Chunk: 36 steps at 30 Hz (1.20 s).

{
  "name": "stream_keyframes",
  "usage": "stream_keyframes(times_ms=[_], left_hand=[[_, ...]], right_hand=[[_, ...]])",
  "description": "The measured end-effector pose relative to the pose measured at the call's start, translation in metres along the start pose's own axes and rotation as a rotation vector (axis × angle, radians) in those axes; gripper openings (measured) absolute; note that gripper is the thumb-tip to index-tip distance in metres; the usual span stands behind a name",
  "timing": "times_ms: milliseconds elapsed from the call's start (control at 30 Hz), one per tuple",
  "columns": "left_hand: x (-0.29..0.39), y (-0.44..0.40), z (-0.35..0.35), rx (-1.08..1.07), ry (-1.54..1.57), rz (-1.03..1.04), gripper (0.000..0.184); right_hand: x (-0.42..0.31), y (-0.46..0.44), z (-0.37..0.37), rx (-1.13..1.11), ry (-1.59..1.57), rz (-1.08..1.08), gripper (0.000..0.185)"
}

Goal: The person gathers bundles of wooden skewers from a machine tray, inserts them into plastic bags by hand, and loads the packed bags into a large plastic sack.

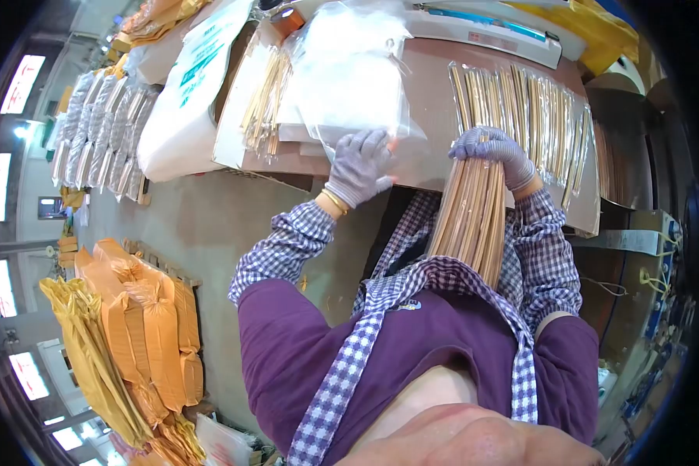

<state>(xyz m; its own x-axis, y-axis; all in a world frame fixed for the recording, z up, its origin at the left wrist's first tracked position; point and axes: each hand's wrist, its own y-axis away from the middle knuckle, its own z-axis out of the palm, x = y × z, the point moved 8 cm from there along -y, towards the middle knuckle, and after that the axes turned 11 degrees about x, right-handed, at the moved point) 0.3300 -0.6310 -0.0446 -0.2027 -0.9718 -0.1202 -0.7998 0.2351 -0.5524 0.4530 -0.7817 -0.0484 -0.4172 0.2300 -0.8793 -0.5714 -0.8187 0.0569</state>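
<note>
Right hand (pixel 493 149) clenched round a bundle of sticks (pixel 472 213)! Left hand (pixel 360 168), loosely open, at the clear bags' (pixel 349 74) near edge.

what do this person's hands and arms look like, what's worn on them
The left hand and right hand both wear pale greyish-lavender knit gloves with ribbed cuffs. A gold-coloured bangle circles the left wrist. Dark-and-white checked sleeve covers, gathered at the ends, cover the forearms; plain purple sleeves show above them.
</note>
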Motion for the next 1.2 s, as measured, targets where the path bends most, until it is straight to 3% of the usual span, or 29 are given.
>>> stream_keyframes(times_ms=[100,233,267,300,400,433,500,567,633,700,767,800,833,900,933,1000,1100,1167,1200], left_hand=[[-0.005,-0.01,0.009,-0.014,0.029,-0.03,0.07],[-0.019,-0.012,0.036,-0.035,-0.036,0.078,0.04],[-0.016,-0.014,0.028,0.076,0.075,0.104,0.023],[-0.017,-0.012,0.029,0.077,0.077,0.112,0.023],[-0.037,-0.005,0.018,0.232,0.199,-0.177,0.011],[-0.032,-0.007,0.015,0.23,0.201,-0.169,0.011],[-0.067,0.011,0.039,0.322,1.244,-1.115,0.017],[-0.045,-0.014,0.001,0.302,1.415,-1.106,0.021],[-0.019,-0.032,-0.014,0.289,1.582,-1.051,0.02],[-0.004,-0.037,-0.011,0.21,1.558,-0.963,0.021],[0.007,-0.044,-0.023,0.196,1.166,-0.71,0.02],[0.007,-0.045,-0.03,0.212,1.063,-0.663,0.013],[0.005,-0.045,-0.034,0.21,1.062,-0.67,0.013],[-0.001,-0.042,-0.044,0.191,0.751,-0.622,0.012],[-0.003,-0.038,-0.046,0.193,0.748,-0.628,0.012],[-0.019,-0.011,-0.036,0.285,1.099,-1.026,0.014],[-0.016,-0.001,-0.039,0.44,1.282,-1.113,0.016],[-0.01,-0.003,-0.031,0.411,1.333,-1.086,0.018],[-0.002,-0.012,-0.035,0.393,1.146,-0.899,0.019]], right_hand=[[0.002,0.0,0.003,0.053,0.078,0.007,0.023],[-0.001,-0.001,0.005,0.061,0.109,-0.008,0.021],[-0.002,0.001,0.006,0.058,0.088,-0.011,0.021],[-0.004,0.003,0.006,0.056,0.069,-0.016,0.021],[-0.004,0.004,0.003,0.075,0.09,-0.011,0.02],[-0.003,0.003,0.003,0.08,0.086,-0.017,0.02],[0.003,-0.007,0.01,0.0,0.104,0.026,0.019],[0.012,-0.019,0.015,-0.058,0.05,0.044,0.025],[0.021,-0.028,0.035,-0.079,0.192,0.143,0.028],[0.019,-0.033,0.05,-0.088,0.162,0.111,0.03],[0.021,-0.04,0.06,-0.167,0.297,0.025,0.032],[0.024,-0.041,0.058,-0.115,0.364,0.052,0.04],[0.023,-0.039,0.061,-0.117,0.361,0.058,0.04],[0.023,-0.038,0.062,-0.066,0.325,0.085,0.034],[0.022,-0.04,0.06,-0.098,0.361,0.049,0.03],[0.024,-0.042,0.056,-0.131,0.373,0.025,0.03],[0.024,-0.04,0.059,-0.181,0.374,-0.017,0.03],[0.033,-0.043,0.052,-0.011,0.317,0.038,0.031],[0.033,-0.043,0.055,-0.015,0.318,0.043,0.031]])
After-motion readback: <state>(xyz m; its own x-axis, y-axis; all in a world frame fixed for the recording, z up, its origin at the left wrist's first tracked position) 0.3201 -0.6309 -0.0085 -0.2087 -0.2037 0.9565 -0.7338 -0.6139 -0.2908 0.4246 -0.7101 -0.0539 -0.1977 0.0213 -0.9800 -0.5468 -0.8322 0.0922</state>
